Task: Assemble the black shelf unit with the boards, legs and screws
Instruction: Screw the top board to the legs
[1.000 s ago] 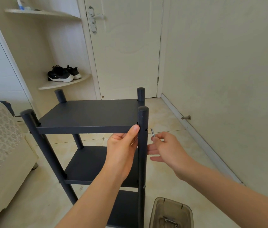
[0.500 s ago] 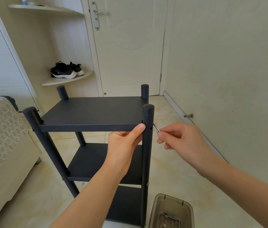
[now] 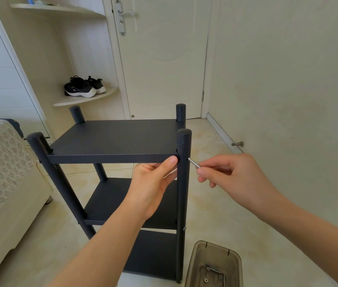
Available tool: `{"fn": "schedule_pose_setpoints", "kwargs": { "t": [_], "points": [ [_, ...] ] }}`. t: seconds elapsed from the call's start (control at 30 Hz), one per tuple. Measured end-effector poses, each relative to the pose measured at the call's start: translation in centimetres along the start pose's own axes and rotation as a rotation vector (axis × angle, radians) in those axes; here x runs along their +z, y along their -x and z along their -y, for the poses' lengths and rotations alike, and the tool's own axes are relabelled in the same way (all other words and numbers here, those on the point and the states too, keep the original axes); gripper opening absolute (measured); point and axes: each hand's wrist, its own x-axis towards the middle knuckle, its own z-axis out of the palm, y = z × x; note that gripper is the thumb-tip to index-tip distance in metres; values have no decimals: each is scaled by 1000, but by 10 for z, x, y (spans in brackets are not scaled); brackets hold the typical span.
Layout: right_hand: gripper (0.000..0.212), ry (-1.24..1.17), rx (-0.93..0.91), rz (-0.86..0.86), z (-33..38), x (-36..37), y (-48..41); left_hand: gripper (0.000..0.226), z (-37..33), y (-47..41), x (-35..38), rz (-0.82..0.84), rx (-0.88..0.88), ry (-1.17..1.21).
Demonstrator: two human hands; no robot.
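The black shelf unit stands upright on the floor with three boards between round legs. My left hand [image 3: 152, 183] grips the top board [image 3: 114, 139] from below at its near right corner, thumb on the front edge. A thin silver piece shows under that palm. The near right leg [image 3: 183, 183] rises beside it. My right hand [image 3: 232, 175] pinches a silver screw [image 3: 194, 163] whose tip touches the leg's right side at the top board's height.
A smoky clear plastic box [image 3: 213, 264] with small metal parts sits on the floor at the bottom right. A sofa [image 3: 2, 172] is on the left. The closed door [image 3: 164, 59], a corner shelf with shoes [image 3: 84, 87] and a wall doorstop [image 3: 237, 144] lie behind.
My right hand rose from beside the leg and brought the screw tip up against the leg's right side. My left hand kept its hold on the top board.
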Motion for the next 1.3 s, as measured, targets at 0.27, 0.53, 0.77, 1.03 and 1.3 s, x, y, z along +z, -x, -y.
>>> {"fn": "schedule_pose_setpoints", "kwargs": {
  "t": [0.27,0.53,0.77,1.03,1.3],
  "points": [
    [5,55,-32,-11,4,1,-5,41,2,-2,-2,3,8,-18],
    [6,86,-54,-40,5,7,-13,49,2,0,-3,15,25,-66],
    [9,143,-47,-85,4,9,-19,48,2,0,-4,22,55,-138],
    [9,165,-65,-132,6,14,-17,50,3,-2,-5,14,63,-150],
    [14,336,-135,-169,8,17,-13,47,3,-3,-5,2,59,-154]
  ]
}}
